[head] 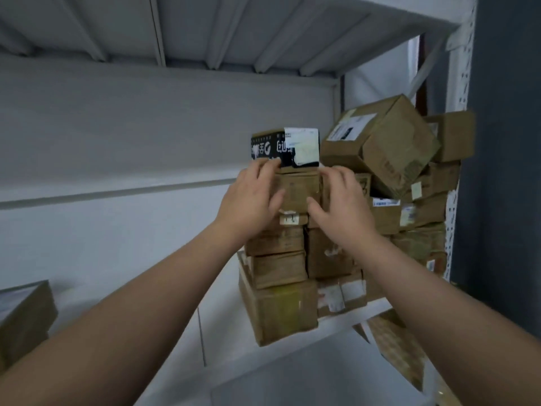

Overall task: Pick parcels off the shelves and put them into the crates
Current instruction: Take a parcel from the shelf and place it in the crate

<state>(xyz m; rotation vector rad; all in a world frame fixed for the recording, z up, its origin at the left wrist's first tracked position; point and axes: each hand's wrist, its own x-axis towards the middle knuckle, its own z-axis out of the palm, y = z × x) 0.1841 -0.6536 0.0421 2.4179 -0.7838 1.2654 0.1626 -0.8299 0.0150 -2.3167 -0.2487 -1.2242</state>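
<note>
Both your arms reach up and forward, bare and nearly straight, and they meet at a pile of parcels on the white shelf.

Your left hand comes in from 7 o'clock. Its back faces you. Its fingers bend over the top left corner of the small brown parcel, and its thumb lies on the front of that parcel.

Your right hand comes in from 5 o'clock. Its fingers bend over the top right corner of the same parcel, and its thumb presses on the front. So both hands hold this one parcel, one on each side, with the fingers only partly closed.

The small brown parcel sits near the top of the pile. A black parcel with a white label rests right on top of it, at 12 o'clock, and your left fingertips touch its bottom edge.

At 2 o'clock from your hands, a bigger brown parcel leans on one corner. At 6 o'clock, more brown parcels sit below, with a large parcel at the bottom.
</note>
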